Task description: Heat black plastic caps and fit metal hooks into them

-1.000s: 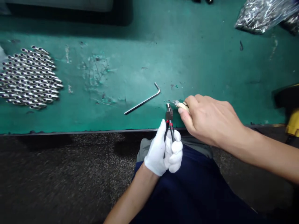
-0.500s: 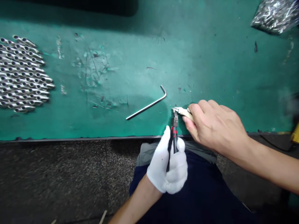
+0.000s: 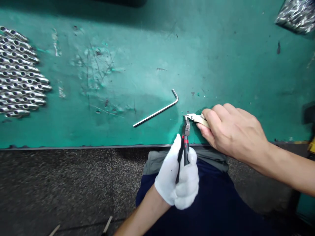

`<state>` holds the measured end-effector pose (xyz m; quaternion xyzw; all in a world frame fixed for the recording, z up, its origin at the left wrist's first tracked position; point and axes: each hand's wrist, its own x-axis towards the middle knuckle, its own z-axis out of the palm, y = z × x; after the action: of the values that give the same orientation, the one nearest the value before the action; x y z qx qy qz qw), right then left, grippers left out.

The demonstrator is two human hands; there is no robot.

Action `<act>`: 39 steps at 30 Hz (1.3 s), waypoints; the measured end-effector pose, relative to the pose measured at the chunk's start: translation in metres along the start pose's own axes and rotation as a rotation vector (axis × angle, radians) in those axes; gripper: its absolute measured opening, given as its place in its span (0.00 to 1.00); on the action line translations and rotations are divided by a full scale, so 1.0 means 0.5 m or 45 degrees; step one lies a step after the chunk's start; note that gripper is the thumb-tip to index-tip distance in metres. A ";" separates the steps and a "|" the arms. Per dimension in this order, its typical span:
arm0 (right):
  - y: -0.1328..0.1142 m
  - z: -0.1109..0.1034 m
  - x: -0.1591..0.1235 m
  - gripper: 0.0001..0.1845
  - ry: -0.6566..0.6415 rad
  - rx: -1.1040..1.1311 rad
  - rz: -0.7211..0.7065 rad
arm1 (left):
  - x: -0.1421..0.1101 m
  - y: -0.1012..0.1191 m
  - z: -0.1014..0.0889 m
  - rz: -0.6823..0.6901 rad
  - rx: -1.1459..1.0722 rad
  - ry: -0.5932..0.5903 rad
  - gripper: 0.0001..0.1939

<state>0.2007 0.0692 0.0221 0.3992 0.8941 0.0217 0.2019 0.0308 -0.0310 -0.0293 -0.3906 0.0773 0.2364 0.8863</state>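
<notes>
My left hand (image 3: 178,177), in a white glove, is wrapped round pliers (image 3: 186,141) with black and red handles. Their jaws point away from me, over the table's near edge. Bare and closed, my right hand (image 3: 235,131) grips a second pair of pliers (image 3: 199,120) with cream handles, its slim metal jaws pointing left. Both tips meet around a tiny silvery piece (image 3: 186,116), too small to name. To the left of the tips, a hex key (image 3: 156,113) lies on the green table.
Rows of shiny metal tubes (image 3: 21,75) lie at the far left of the green worktop (image 3: 137,49). A clear bag of metal parts (image 3: 296,16) sits at the top right. A dark object (image 3: 123,2) borders the back. The table's edge (image 3: 81,147) runs before me.
Both hands and their pliers have shifted slightly right in the picture, still tip to tip. The view itself has moved a little, so the tubes sit further left and the bag further right.
</notes>
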 end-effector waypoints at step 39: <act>0.031 -0.069 0.025 0.27 -0.661 0.893 0.367 | 0.015 -0.007 -0.038 0.165 0.239 -0.045 0.33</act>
<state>0.1909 0.0929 0.0524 0.5560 0.7026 -0.3551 0.2666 0.0401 -0.0441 -0.0422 -0.2958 0.1085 0.2916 0.9031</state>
